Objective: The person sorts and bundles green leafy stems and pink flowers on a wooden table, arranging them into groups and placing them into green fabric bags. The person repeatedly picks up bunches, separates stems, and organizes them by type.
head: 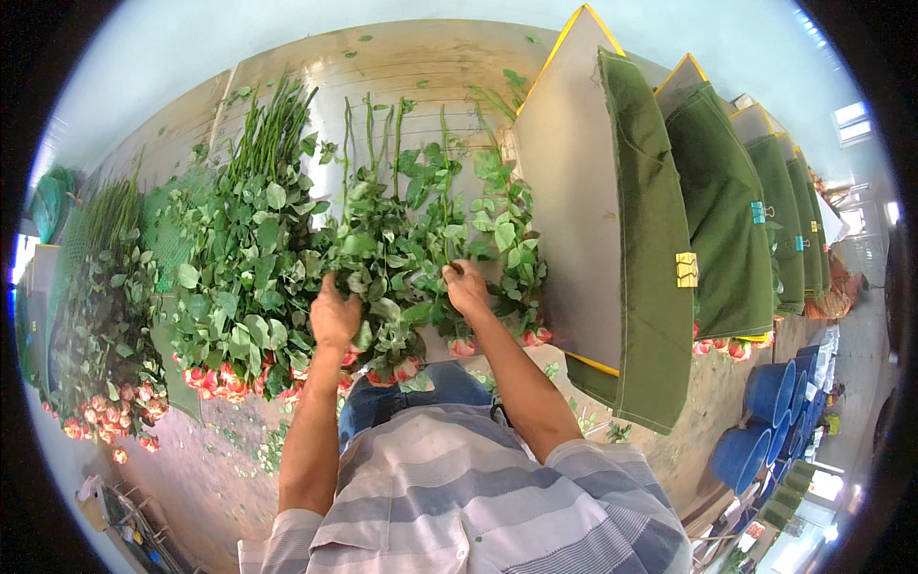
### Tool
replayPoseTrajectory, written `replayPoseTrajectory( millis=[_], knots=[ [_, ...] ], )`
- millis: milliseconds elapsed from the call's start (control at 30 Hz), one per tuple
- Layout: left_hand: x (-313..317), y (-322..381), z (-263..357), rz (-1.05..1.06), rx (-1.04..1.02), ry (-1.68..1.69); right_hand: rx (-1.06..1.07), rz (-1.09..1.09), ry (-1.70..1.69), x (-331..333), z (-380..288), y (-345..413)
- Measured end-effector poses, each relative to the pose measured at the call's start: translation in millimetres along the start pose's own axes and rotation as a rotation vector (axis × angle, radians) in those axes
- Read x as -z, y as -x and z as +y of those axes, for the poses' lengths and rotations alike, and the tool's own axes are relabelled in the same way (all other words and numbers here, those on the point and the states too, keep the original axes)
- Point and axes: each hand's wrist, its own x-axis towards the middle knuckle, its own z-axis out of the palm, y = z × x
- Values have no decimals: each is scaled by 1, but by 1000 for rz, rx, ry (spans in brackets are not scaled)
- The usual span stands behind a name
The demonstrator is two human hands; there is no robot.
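Long-stemmed roses with leafy green stems (272, 222) lie across a table (416, 64), their red-and-cream blooms (226, 380) hanging at the near edge. My left hand (336, 312) is among the leaves at the right side of the large pile; its fingertips are partly hidden, so its hold is unclear. To the right, my right hand (466, 287) has thumb and fingers closed on a rose stem (445, 194) above a pink bloom (462, 347). Between the hands lies a smaller group of roses (380, 265). More rose stems (508, 237) rest beside the upright board.
Upright grey boards (570, 201) with green cloth covers (649, 251) and binder clips (686, 270) stand at the right. Green netting (165, 215) and another rose pile (107, 323) lie left. Blue buckets (739, 459) stand on the floor at the lower right.
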Motion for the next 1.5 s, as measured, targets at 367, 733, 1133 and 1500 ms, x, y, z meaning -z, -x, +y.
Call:
replayPoseTrajectory(
  millis=[367,733,1133,1500],
  knots=[
    [29,32,53,-204,-227,914,61,73,-176,31,48,-7],
    [-131,55,72,-403,-170,399,117,71,-77,45,47,-2],
    [-127,38,73,-758,-167,656,134,19,-20,47,70,-22],
    [-154,58,116,-662,-366,435,106,251,244,103,20,25]
  ],
)
